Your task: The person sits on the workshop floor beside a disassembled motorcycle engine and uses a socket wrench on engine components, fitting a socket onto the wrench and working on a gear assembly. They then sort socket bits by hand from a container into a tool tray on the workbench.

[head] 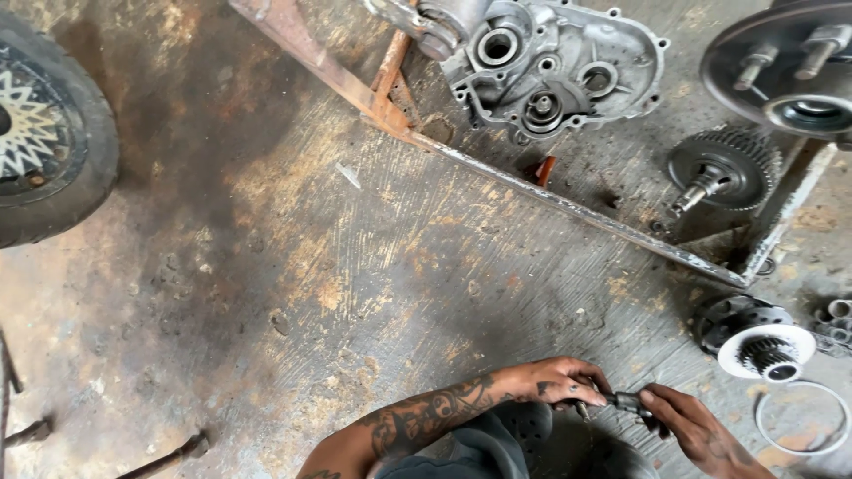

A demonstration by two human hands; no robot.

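Note:
Low in the head view, my left hand point(561, 381) and my right hand point(697, 428) meet over a small dark metal part point(628, 403). Both hands pinch it between their fingertips, one at each end. It is too small and dark to tell its exact shape. A dark rounded object point(515, 435) lies under my left forearm. To the right of my hands stands a clutch-like assembly point(765, 344) with a white disc and a toothed hub.
An engine case half point(550, 66) lies at the top, on a rusty angle-iron frame point(568, 204). A large gear on a shaft point(723, 168) and a round drum point(785, 62) are top right. A tyre point(44, 133) is at left. A thin ring point(803, 417) lies at right.

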